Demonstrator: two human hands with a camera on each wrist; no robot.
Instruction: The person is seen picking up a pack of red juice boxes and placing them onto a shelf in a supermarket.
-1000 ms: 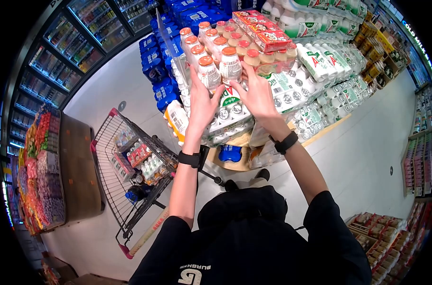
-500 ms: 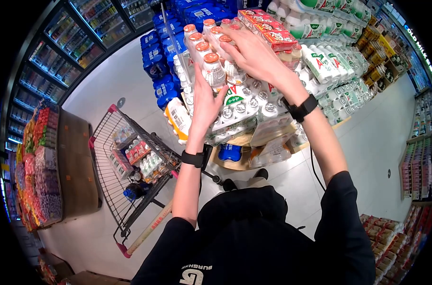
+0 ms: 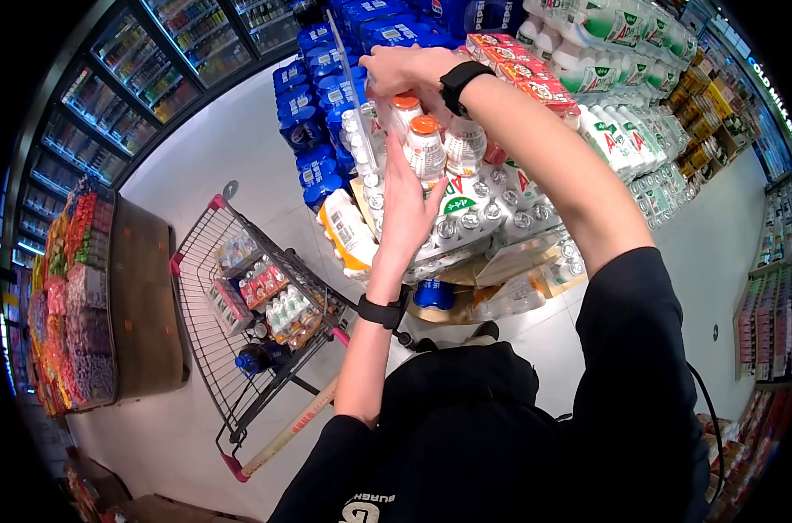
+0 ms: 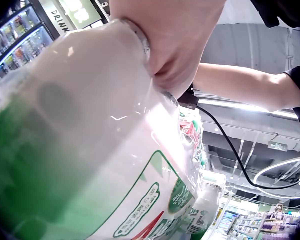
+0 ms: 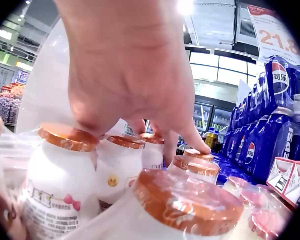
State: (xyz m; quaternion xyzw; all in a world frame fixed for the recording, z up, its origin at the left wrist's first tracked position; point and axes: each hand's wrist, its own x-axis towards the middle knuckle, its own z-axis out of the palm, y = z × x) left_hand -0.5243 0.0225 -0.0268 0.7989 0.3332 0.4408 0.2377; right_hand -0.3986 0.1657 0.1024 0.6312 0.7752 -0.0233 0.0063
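Note:
A clear-wrapped pack of white bottles with orange caps [image 3: 426, 152] stands on top of white packs with green labels [image 3: 459, 206]. My left hand [image 3: 406, 202] lies along the pack's near left side, fingers straight and thumb apart. In the left wrist view, a big white-and-green bottle pack [image 4: 90, 125] fills the space below that hand [image 4: 172, 40], hiding its fingertips. Over the pack's far end reaches my right hand [image 3: 405, 70]. The right wrist view has its fingers [image 5: 190, 134] spread and bent down over the orange caps [image 5: 187, 202], touching them at the far side.
Blue Pepsi packs [image 3: 304, 131] are stacked behind and left, beside a clear upright panel [image 3: 351, 87]. Red boxes [image 3: 522, 68] sit to the right. A shopping cart [image 3: 213, 305] with goods stands at my left, near a candy bin [image 3: 143, 296].
My right hand has gone from the pack's near right side across its top to the far left end. The left hand stays at the near left side. The view has shifted slightly.

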